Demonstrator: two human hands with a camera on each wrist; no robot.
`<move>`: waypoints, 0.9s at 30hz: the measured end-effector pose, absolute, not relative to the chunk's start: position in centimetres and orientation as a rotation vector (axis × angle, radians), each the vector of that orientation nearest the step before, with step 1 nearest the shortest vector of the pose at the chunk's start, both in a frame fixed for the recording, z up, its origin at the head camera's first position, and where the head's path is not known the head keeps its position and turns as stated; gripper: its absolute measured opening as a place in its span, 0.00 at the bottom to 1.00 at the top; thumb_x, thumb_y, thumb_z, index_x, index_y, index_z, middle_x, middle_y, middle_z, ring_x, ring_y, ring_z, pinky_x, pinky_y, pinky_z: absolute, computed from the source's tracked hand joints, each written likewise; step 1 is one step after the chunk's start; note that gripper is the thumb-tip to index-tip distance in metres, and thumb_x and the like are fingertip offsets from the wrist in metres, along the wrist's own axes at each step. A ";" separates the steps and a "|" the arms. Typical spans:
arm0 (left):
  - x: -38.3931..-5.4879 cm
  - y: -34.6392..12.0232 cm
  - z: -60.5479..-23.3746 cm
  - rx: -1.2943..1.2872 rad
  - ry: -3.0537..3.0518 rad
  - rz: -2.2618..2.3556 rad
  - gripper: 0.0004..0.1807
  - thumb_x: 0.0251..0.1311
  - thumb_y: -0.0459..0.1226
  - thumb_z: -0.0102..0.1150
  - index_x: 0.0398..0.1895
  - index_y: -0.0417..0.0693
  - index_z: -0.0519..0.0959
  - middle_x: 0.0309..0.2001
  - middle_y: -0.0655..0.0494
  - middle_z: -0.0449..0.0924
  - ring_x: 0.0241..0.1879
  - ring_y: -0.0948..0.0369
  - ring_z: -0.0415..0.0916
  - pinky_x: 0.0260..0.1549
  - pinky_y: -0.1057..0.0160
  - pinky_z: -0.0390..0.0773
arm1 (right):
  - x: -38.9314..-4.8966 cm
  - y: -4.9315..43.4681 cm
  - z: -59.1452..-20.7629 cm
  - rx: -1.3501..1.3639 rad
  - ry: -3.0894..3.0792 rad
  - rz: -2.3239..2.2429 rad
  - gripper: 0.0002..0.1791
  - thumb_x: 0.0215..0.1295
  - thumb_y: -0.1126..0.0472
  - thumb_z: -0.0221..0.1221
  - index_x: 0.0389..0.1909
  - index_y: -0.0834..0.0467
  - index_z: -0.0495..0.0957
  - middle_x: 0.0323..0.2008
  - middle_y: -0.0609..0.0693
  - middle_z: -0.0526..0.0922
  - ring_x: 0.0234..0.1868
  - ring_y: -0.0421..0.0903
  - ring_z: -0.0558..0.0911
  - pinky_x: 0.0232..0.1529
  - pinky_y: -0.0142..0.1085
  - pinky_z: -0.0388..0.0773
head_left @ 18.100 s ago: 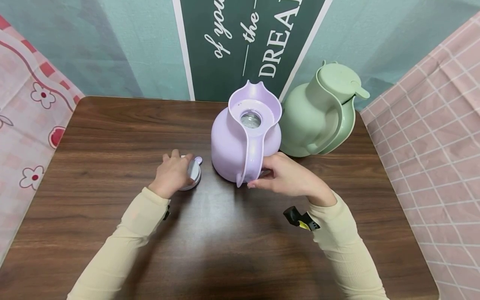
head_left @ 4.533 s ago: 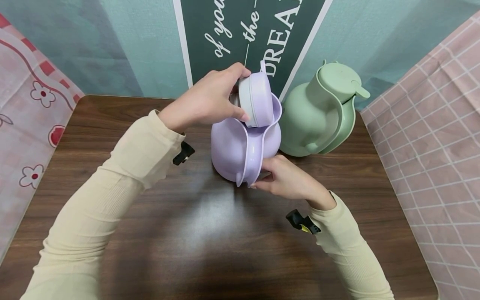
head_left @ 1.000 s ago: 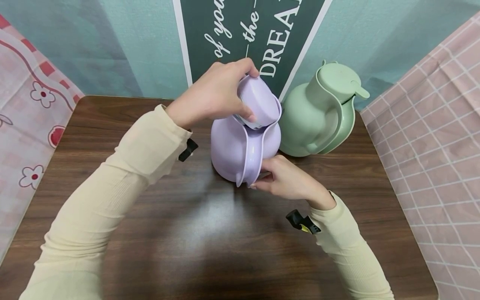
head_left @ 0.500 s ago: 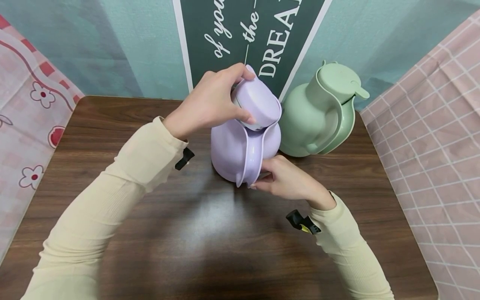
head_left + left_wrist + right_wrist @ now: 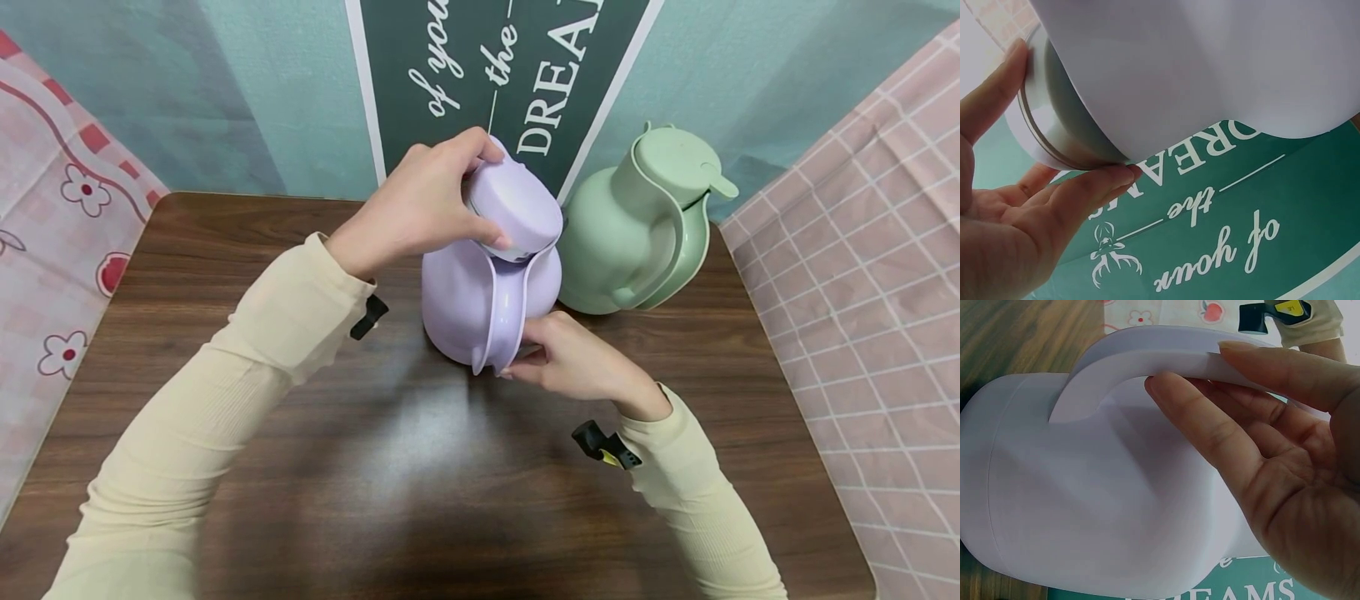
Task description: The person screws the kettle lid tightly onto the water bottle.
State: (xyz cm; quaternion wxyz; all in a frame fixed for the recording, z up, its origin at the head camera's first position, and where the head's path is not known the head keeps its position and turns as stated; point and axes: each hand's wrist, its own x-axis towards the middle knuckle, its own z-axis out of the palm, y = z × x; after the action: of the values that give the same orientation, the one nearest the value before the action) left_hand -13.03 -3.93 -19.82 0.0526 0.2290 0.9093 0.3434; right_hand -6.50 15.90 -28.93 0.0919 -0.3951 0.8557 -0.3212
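Note:
A lilac vacuum jug (image 5: pixel 457 292) stands upright near the back of the table, its handle (image 5: pixel 507 308) facing me. My left hand (image 5: pixel 423 200) pinches the round lilac lid (image 5: pixel 521 204) by its edge, thumb on the near side and fingers on the far side. The lid sits tilted in the jug's mouth and covers the opening. In the left wrist view the lid's grey side (image 5: pixel 1066 112) shows between thumb and fingers, right at the jug's rim. My right hand (image 5: pixel 581 354) holds the handle low down; in the right wrist view its fingers (image 5: pixel 1191 412) reach under the handle.
A pale green jug (image 5: pixel 618 242) with its lid on stands close on the right, almost against the lilac one. Behind both hangs a teal cloth with a dark green lettered panel (image 5: pixel 450 42). The brown wooden table (image 5: pixel 420 500) stretches towards me.
Earlier the lid lay on the table at the left under my left hand; then it was held on edge over the mouth. Now it lies flatter in the mouth. My right hand stays on the handle.

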 end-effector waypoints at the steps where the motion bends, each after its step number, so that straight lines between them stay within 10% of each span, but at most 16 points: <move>1: -13.0 -3.9 -19.8 0.692 2.766 1.030 0.35 0.41 0.40 0.72 0.54 0.46 0.68 0.45 0.55 0.76 0.43 0.59 0.70 0.41 0.63 0.68 | -6.5 15.9 -29.0 -1.175 2.542 -0.955 0.11 0.49 0.66 0.66 0.35 0.58 0.79 0.31 0.42 0.81 0.35 0.38 0.77 0.41 0.36 0.72; 27: -12.7 -2.8 -18.0 0.628 2.804 0.792 0.33 0.44 0.43 0.70 0.55 0.46 0.70 0.52 0.53 0.74 0.50 0.51 0.64 0.44 0.58 0.66 | -6.6 15.9 -29.0 -1.186 2.542 -0.952 0.10 0.49 0.66 0.67 0.34 0.58 0.79 0.30 0.42 0.81 0.33 0.38 0.76 0.39 0.35 0.72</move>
State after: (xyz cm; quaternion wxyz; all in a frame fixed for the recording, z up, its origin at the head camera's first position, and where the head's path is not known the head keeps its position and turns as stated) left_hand -12.65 -2.83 -17.95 0.0806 0.2101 0.9377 0.2647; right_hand -6.59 15.85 -28.98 0.0898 -0.3989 0.8547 -0.3200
